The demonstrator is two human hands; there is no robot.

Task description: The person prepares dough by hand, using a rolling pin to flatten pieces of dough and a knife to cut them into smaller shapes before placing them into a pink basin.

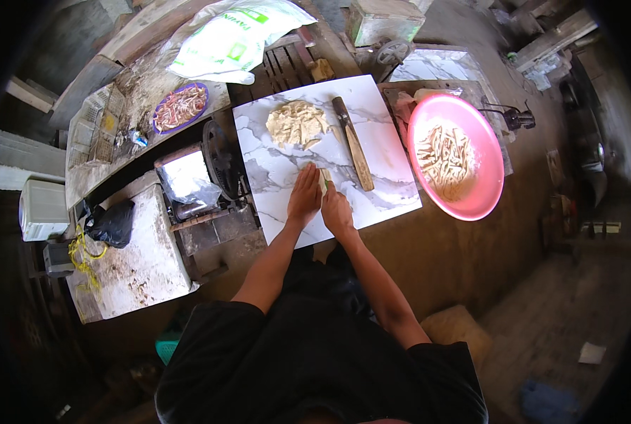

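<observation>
Both my hands rest on a white marble-patterned slab (273,177). My left hand (305,196) lies flat with its fingers together, pressing a small pale piece of dough (324,177). My right hand (336,208) is closed beside it, gripping something with a green bit showing; I cannot make out what it is. A larger lump of pale dough (298,124) sits at the slab's far side. A wooden rolling pin (353,143) lies diagonally to the right of my hands.
A pink basin (485,191) with floured dough strips stands right of the slab. A purple-rimmed plate (180,107) of strips, a white sack (223,39) and a small machine (213,177) are at the left. A black bag (110,222) lies on a stone block.
</observation>
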